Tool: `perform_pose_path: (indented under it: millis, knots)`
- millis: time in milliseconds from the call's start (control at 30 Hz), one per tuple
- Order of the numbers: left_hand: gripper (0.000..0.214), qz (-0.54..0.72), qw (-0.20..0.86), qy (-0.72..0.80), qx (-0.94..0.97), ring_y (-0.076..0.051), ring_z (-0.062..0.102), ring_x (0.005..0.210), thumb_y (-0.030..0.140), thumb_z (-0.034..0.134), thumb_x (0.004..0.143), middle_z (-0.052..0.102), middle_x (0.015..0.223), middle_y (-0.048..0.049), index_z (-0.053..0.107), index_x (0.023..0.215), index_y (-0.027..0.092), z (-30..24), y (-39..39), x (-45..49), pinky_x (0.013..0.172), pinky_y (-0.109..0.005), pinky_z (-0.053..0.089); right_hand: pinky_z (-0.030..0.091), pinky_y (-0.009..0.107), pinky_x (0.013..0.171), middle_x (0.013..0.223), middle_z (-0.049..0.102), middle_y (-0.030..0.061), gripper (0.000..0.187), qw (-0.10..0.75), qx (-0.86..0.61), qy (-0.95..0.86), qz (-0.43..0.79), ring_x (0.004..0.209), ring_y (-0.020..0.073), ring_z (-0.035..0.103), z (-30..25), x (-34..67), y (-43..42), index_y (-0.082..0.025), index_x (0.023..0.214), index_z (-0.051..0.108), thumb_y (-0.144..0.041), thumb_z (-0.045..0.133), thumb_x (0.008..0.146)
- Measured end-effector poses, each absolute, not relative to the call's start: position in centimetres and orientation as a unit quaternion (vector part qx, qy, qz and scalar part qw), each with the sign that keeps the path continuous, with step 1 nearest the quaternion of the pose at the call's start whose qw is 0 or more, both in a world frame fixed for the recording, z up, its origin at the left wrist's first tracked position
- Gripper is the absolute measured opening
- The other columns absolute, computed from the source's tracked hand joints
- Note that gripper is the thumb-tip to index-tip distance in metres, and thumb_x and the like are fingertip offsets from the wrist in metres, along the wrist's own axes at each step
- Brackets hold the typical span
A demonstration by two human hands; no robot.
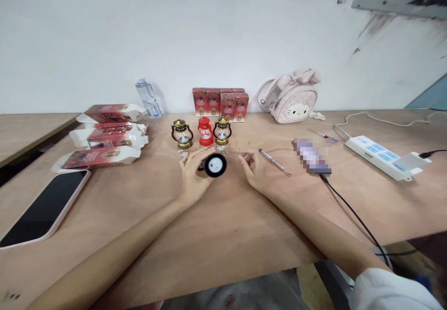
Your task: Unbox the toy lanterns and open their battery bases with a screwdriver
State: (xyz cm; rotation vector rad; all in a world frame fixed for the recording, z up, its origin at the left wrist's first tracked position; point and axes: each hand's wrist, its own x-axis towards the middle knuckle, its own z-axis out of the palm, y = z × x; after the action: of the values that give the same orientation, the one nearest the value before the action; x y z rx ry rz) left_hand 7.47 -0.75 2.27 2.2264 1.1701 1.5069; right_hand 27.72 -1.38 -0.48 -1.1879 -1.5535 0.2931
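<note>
My left hand (195, 175) is closed around a small dark lantern (215, 165), tipped so that its round base, with a white disc in a black rim, faces me. To its right, my right hand (255, 172) rests on the table, thumb and fingers drawn together; whatever they hold, if anything, is too small to make out. Beyond my hands stand a red lantern (206, 132) and two black-and-gold lanterns, one on the left (182, 134) and one on the right (222, 131). Small metal and white pieces (223, 150) lie before them. A screwdriver (274, 162) lies right of my right hand.
Red boxes (220, 103) stand by the wall; opened cartons (104, 156) lie left, near a phone (45, 207) and a bottle (148, 97). On the right are a pink bag (295, 98), another phone (312, 155), a second screwdriver (328, 137) and a power strip (379, 156) with cables.
</note>
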Motion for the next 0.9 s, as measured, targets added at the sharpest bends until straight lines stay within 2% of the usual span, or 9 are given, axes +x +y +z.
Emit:
perform_pose_path:
  millis: [100,200,300,433,567,733,800,900]
  knots:
    - [0.036,0.459,0.085,0.400,0.789,-0.022,0.054,0.110,0.032,0.064,0.077,0.065,0.114,-0.0048,0.059,0.112,0.027,1.4,-1.2,7.5,0.095,-0.037,0.026,0.046,0.026,0.058,0.082,0.058,0.0038,0.015,0.561,-0.422,-0.709,0.064,0.061,0.0120,0.052,0.0,25.7,-3.2,-0.020,0.090,0.057,-0.034,0.051,0.090]
    - [0.037,0.430,0.080,0.404,0.803,-0.023,0.054,0.108,0.031,0.064,0.077,0.065,0.113,-0.0056,0.058,0.113,0.026,1.1,-1.2,7.6,0.091,-0.036,0.027,0.046,0.025,0.056,0.087,0.058,0.0050,0.015,0.540,-0.396,-0.742,0.039,0.064,0.0115,0.054,0.2,24.8,-3.8,-0.020,0.092,0.061,-0.031,0.051,0.091]
    - [0.036,0.417,0.065,0.387,0.820,-0.022,0.053,0.107,0.022,0.060,0.078,0.064,0.112,-0.0045,0.058,0.114,0.026,1.2,-1.2,7.6,0.089,-0.035,0.027,0.046,0.022,0.054,0.085,0.058,0.0048,0.015,0.540,-0.386,-0.748,0.006,0.068,0.0114,0.056,0.2,25.0,-3.4,-0.021,0.091,0.063,-0.029,0.051,0.091]
    - [0.040,0.383,0.055,0.366,0.846,-0.021,0.051,0.109,0.013,0.054,0.079,0.063,0.113,-0.0041,0.057,0.117,0.027,1.0,-1.2,7.6,0.088,-0.035,0.026,0.046,0.022,0.058,0.078,0.061,0.0031,0.014,0.518,-0.336,-0.784,-0.064,0.066,0.0108,0.058,0.2,25.9,-2.8,-0.020,0.085,0.063,-0.022,0.051,0.091]
    - [0.041,0.362,0.042,0.368,0.855,-0.021,0.050,0.109,0.012,0.053,0.080,0.063,0.113,-0.0043,0.056,0.118,0.028,0.8,-1.1,7.7,0.087,-0.036,0.026,0.046,0.023,0.062,0.081,0.064,0.0058,0.017,0.474,-0.330,-0.811,-0.090,0.072,0.0129,0.061,-0.3,25.9,-2.6,-0.018,0.087,0.057,-0.021,0.042,0.095]
    - [0.040,0.383,0.062,0.418,0.821,-0.022,0.049,0.108,0.016,0.055,0.079,0.062,0.115,-0.0057,0.055,0.118,0.025,1.1,-1.1,7.6,0.084,-0.035,0.029,0.048,0.027,0.064,0.086,0.063,0.0091,0.028,0.522,-0.405,-0.751,0.009,0.076,0.0153,0.062,-0.9,26.4,-1.9,-0.019,0.087,0.049,-0.033,0.027,0.098]
    - [0.040,0.392,0.069,0.433,0.809,-0.023,0.049,0.107,0.017,0.055,0.078,0.061,0.115,-0.0060,0.055,0.118,0.025,1.1,-1.1,7.6,0.083,-0.034,0.030,0.046,0.029,0.063,0.081,0.063,0.0093,0.029,0.494,-0.499,-0.712,0.014,0.071,0.0173,0.060,-0.9,27.4,-0.9,-0.018,0.087,0.051,-0.037,0.031,0.096]
    - [0.041,0.390,0.063,0.418,0.818,-0.023,0.049,0.106,0.017,0.056,0.078,0.062,0.113,-0.0054,0.055,0.118,0.026,1.1,-1.1,7.6,0.082,-0.035,0.029,0.042,0.030,0.061,0.074,0.061,0.0086,0.026,0.412,-0.607,-0.677,-0.062,0.066,0.0195,0.056,-1.2,29.6,1.7,-0.016,0.085,0.055,-0.035,0.038,0.093]
